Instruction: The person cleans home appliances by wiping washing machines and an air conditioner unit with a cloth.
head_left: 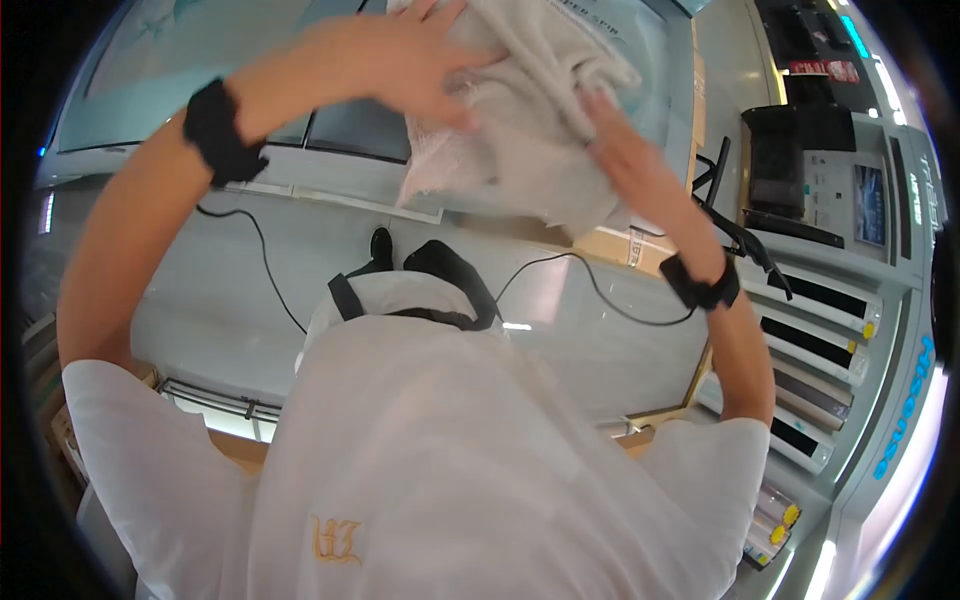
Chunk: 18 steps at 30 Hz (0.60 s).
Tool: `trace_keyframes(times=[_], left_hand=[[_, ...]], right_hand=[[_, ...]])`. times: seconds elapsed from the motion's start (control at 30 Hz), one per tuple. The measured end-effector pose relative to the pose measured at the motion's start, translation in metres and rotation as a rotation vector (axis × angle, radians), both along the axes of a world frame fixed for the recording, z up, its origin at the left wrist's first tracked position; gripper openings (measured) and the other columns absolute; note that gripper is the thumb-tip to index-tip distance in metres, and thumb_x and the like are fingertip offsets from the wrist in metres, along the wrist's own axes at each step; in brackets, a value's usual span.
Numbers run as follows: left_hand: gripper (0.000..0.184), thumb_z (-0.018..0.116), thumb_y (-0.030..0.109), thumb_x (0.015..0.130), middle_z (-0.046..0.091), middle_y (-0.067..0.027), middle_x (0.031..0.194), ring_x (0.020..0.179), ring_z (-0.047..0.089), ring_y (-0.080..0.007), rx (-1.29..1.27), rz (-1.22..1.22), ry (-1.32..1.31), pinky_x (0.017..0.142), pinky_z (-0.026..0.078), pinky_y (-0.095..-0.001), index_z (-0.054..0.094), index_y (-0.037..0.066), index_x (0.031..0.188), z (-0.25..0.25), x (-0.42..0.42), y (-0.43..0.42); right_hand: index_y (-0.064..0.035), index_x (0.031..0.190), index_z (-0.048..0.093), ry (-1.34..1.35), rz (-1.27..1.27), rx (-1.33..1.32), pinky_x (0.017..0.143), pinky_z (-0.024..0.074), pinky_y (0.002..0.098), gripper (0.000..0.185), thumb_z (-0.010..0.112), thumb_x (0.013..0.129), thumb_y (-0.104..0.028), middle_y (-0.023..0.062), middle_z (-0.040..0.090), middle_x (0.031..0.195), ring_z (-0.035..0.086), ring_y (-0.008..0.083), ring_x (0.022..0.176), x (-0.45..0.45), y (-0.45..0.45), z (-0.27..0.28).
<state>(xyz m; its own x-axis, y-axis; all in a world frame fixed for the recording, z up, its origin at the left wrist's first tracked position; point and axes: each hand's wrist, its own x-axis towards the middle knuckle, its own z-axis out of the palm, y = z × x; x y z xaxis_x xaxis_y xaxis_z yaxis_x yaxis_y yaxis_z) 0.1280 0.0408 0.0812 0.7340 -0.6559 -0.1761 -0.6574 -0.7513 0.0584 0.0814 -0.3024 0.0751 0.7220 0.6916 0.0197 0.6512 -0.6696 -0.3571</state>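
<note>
A crumpled, folded beige-grey cloth (530, 130) with a frayed edge lies over the top of a washing machine (640, 60) and hangs past its front edge. My left hand (425, 65) rests across the cloth's left side, its fingers spread apart. At the right side of the cloth, the fingers of my right hand (635, 160) close on its folded edge; motion blurs them somewhat. Both wrists wear black bands. The cloth's lower part is blurred too, and its underside is hidden.
More grey appliance lids (210, 70) extend to the left. Black cables (265, 250) run by my legs over the pale floor (200, 290). Cardboard (610, 245) sits below the machine's right front. White air-conditioner units (810, 340) line the display at right, near a black stand (745, 240).
</note>
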Motion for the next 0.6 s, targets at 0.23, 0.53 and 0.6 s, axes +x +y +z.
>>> trace_keyframes(times=[0.23,0.53,0.6], left_hand=[[0.079,0.061,0.066,0.089,0.056,-0.0242,0.147,0.133,0.056,-0.0396,-0.035,-0.026,0.272,0.109,0.045,-0.0461,0.055,0.016,0.149,-0.001,0.169,-0.088],[0.084,0.053,0.07,0.093,0.028,-0.0315,0.163,0.151,0.025,-0.052,0.184,-0.159,0.3,0.126,0.017,-0.057,0.034,0.025,0.162,0.053,0.047,-0.058],[0.084,0.052,0.069,0.095,0.038,-0.0292,0.159,0.149,0.032,-0.0504,0.199,-0.115,0.352,0.127,0.016,-0.0564,0.034,0.022,0.162,0.066,0.048,-0.069]], right_hand=[[0.0019,0.132,0.058,-0.245,-0.049,-0.335,0.108,0.0476,0.045,0.037,0.05,0.104,-0.021,0.0195,0.051,0.149,0.054,0.0421,0.13,0.149,-0.035,-0.015],[-0.0066,0.155,0.044,0.01,0.003,-0.118,0.126,0.0248,0.0445,0.051,0.054,0.106,-0.02,0.0106,0.034,0.167,0.028,0.0317,0.156,0.027,-0.05,0.026],[-0.0081,0.157,0.042,0.069,-0.046,-0.118,0.126,0.0238,0.0436,0.052,0.052,0.108,-0.021,0.0089,0.032,0.168,0.027,0.0314,0.156,0.044,-0.079,0.032]])
